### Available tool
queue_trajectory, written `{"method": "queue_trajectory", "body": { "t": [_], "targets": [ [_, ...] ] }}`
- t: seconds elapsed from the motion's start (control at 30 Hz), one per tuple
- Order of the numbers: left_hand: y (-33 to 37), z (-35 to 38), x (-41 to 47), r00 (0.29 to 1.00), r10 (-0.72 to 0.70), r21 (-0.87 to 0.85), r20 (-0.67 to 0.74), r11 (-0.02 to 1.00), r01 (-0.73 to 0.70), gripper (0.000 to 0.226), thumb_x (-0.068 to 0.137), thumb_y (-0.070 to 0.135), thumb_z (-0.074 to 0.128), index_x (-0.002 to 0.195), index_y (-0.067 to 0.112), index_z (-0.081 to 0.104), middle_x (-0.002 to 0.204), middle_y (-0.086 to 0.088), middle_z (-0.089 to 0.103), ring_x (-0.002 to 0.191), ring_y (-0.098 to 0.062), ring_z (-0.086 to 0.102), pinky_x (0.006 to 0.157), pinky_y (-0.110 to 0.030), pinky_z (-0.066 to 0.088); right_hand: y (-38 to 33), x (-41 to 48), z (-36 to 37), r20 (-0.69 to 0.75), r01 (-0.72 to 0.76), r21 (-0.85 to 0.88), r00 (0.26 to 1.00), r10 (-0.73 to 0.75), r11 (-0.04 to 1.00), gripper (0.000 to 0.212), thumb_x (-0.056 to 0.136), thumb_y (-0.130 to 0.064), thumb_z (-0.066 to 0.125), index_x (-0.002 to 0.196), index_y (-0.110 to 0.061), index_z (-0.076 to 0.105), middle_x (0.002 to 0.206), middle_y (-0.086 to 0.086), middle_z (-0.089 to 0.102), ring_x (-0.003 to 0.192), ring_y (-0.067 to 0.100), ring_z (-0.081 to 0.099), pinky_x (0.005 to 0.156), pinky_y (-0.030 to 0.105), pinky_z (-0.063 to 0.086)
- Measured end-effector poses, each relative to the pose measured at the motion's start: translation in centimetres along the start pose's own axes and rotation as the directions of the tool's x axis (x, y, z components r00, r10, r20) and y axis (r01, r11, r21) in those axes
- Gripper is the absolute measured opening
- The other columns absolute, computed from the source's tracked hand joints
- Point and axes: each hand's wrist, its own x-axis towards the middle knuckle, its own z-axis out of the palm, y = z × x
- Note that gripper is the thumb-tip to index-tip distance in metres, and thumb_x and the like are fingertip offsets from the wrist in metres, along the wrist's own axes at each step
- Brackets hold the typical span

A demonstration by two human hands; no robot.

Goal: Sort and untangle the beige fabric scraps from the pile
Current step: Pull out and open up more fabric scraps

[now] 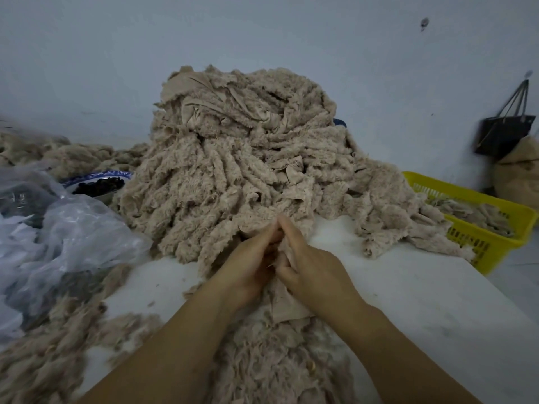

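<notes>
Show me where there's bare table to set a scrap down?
Widest bare table lies right of the right hand, between pile and yellow basket. A narrow strip sits left of the left hand. Both grip a scrap. Bag and bowl crowd the left.

dim, flat, bluish light all over, hardly any shadow on the table [408, 287]. slight blur softens my left hand [248, 266] and right hand [316, 275] pinching the beige scrap [287, 307]. the wide lens bows the edges; the plastic bag [73, 228] shows faint sheen.
</notes>
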Motion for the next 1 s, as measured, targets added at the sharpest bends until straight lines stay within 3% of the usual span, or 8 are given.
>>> {"method": "queue_trajectory", "body": {
  "t": [0.17,0.37,0.43,0.53,0.67,0.83,0.93,1.0],
  "targets": [
    [1.3,-1.4,-0.1,0.988,-0.148,-0.185,0.044,0.971,0.154,0.063,0.080,0.060,0.065,0.118,0.010,0.071,0.124,-0.010,0.069,0.114,-0.024,0.066,0.101,-0.039,0.050,-1.1,-0.5,0.5,0.064,0.223,-0.193,0.975,-0.214,0.956,0.067,0.098,-0.031,0.046,0.158,-0.032,0.015,0.076,-0.001,0.066,0.059,0.022,0.055,0.051,0.032,0.028],
    [1.9,-2.1,-0.2,0.965,-0.259,-0.188,0.049,0.946,0.263,0.030,0.077,0.032,0.077,0.095,0.007,0.079,0.101,-0.011,0.075,0.092,-0.024,0.074,0.082,-0.038,0.056,-0.1,-0.5,0.8,0.101,0.262,-0.153,0.963,-0.249,0.953,0.072,0.094,-0.026,0.049,0.157,-0.038,0.016,0.090,-0.005,0.062,0.062,0.012,0.040,0.048,0.027,0.020],
    [2.2,-2.1,-0.1,0.975,-0.220,-0.240,0.003,0.947,0.215,0.021,0.079,0.025,0.072,0.082,0.006,0.080,0.087,-0.010,0.075,0.078,-0.022,0.075,0.076,-0.036,0.054,0.0,-0.4,1.2,0.070,0.234,-0.167,0.972,-0.226,0.958,0.075,0.094,-0.027,0.050,0.157,-0.039,0.011,0.079,-0.010,0.050,0.060,0.012,0.038,0.047,0.028,0.022],
    [2.5,-2.7,0.3,0.991,-0.066,-0.459,-0.119,0.888,0.005,0.025,0.095,0.023,0.056,0.105,0.005,0.071,0.093,-0.009,0.075,0.084,-0.021,0.072,0.074,-0.035,0.056,0.9,0.1,0.9,-0.012,0.095,-0.193,0.995,-0.099,0.976,0.062,0.098,-0.036,0.048,0.155,-0.036,0.023,0.077,-0.009,0.051,0.063,0.018,0.049,0.054,0.034,0.032],
    [2.9,-3.2,0.9,0.974,0.007,-0.674,-0.225,0.720,-0.161,0.025,0.105,0.021,0.044,0.108,0.005,0.063,0.093,-0.008,0.070,0.085,-0.017,0.066,0.066,-0.029,0.061,2.8,0.2,-0.1,-0.086,-0.127,-0.267,0.990,0.108,0.955,0.014,0.099,-0.032,0.043,0.104,-0.022,0.052,0.090,-0.002,0.062,0.080,0.024,0.058,0.060,0.034,0.033],
    [3.6,-4.8,0.6,0.947,-0.002,-0.738,-0.321,0.628,-0.248,0.025,0.108,0.022,0.041,0.110,0.003,0.058,0.066,-0.005,0.066,0.054,-0.008,0.059,0.049,-0.015,0.049,5.7,0.2,-1.6,-0.256,-0.352,0.027,0.902,0.347,0.936,0.031,0.101,-0.022,0.041,0.071,-0.023,0.035,0.060,-0.003,0.039,0.054,0.015,0.036,0.049,0.033,0.021],
    [3.3,-4.9,1.0,0.926,0.033,-0.697,-0.376,0.649,-0.306,0.029,0.107,0.025,0.041,0.108,0.002,0.060,0.085,-0.009,0.072,0.070,-0.011,0.068,0.064,-0.017,0.057,5.3,0.3,-1.2,-0.196,-0.353,0.397,0.870,0.453,0.848,0.037,0.098,-0.013,0.043,0.064,-0.018,0.030,0.056,-0.001,0.033,0.052,0.016,0.030,0.047,0.028,0.022],
    [3.1,-5.0,1.5,0.894,0.037,-0.656,-0.446,0.666,-0.355,0.029,0.108,0.022,0.039,0.114,0.001,0.058,0.101,-0.009,0.066,0.093,-0.015,0.064,0.093,-0.023,0.053,5.0,0.6,-1.2,-0.091,-0.385,0.689,0.795,0.600,0.615,0.036,0.094,-0.010,0.046,0.060,-0.018,0.037,0.050,-0.003,0.033,0.048,0.016,0.031,0.044,0.022,0.025]
  ]
}}
